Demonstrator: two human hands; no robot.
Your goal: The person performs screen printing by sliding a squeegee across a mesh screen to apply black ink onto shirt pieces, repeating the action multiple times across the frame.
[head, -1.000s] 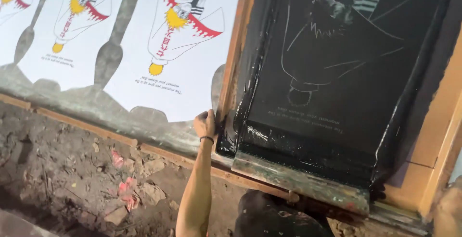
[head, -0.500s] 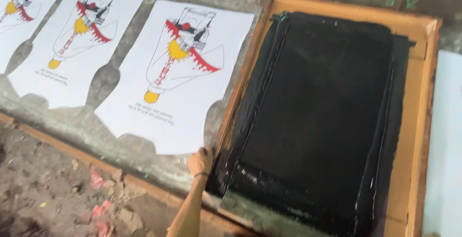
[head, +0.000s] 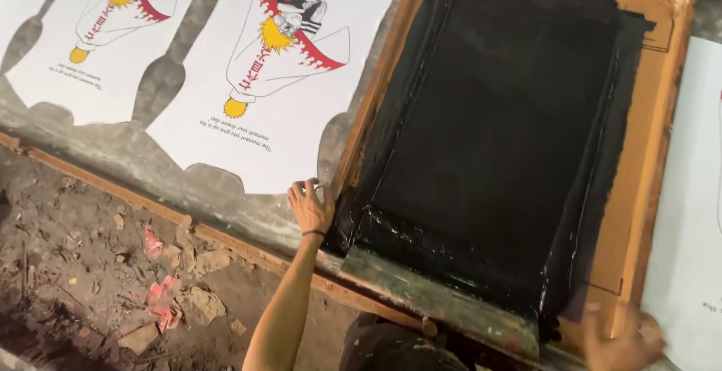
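A wooden screen frame (head: 663,107) with black inked mesh (head: 496,138) lies flat on the long table. A wet squeegee (head: 444,303) rests along its near edge. My left hand (head: 310,205) grips the frame's near left corner, fingers curled at the wood, next to a white printed fabric piece (head: 301,115). My right hand (head: 620,337) is blurred at the frame's near right corner, and its hold is unclear.
More white printed pieces lie in a row to the left (head: 98,32), and another one to the right (head: 688,228). The table's wooden edge (head: 188,224) runs diagonally. Below it is a dirt floor with rubble and red scraps (head: 162,296).
The screen frame, tilted up a second ago, has come down flat on the table. My left hand stayed at its near left corner. My right hand has come into view.
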